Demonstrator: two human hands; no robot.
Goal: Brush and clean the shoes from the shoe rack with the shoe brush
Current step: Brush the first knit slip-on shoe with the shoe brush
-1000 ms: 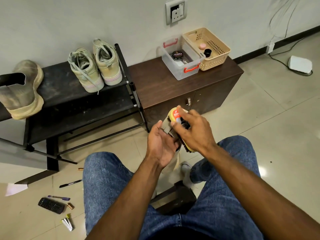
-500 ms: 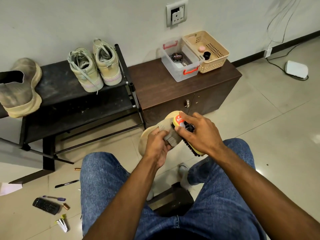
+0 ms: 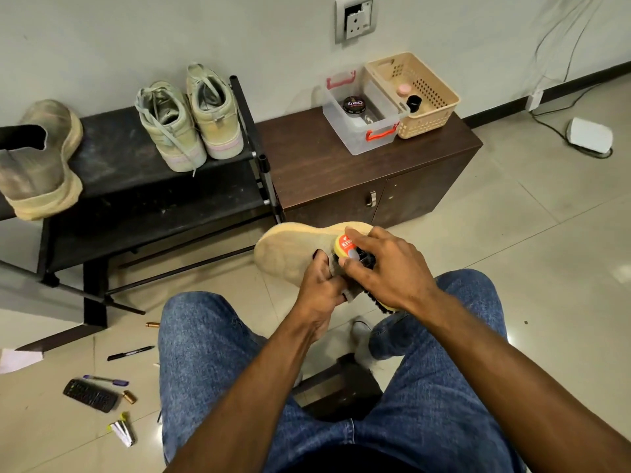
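Observation:
I sit facing a black shoe rack (image 3: 143,203). My left hand (image 3: 321,288) grips a tan shoe (image 3: 290,250) held above my knees, its pale sole turned up and to the left. My right hand (image 3: 389,268) holds a yellow shoe brush (image 3: 345,245) with black bristles against the shoe. On the rack's top shelf stand a pair of pale green sneakers (image 3: 191,121) and, at the far left, a matching dusty tan shoe (image 3: 37,162).
A brown cabinet (image 3: 341,172) beside the rack carries a clear box (image 3: 362,114) with a polish tin and a beige basket (image 3: 416,93). Pens, a remote (image 3: 90,399) and small bits lie on the floor at left. A dark stool (image 3: 338,387) sits between my legs.
The tan shoe has turned, so more of its sole shows out to the left. The brush in my right hand has slid along it. The camera view has shifted slightly.

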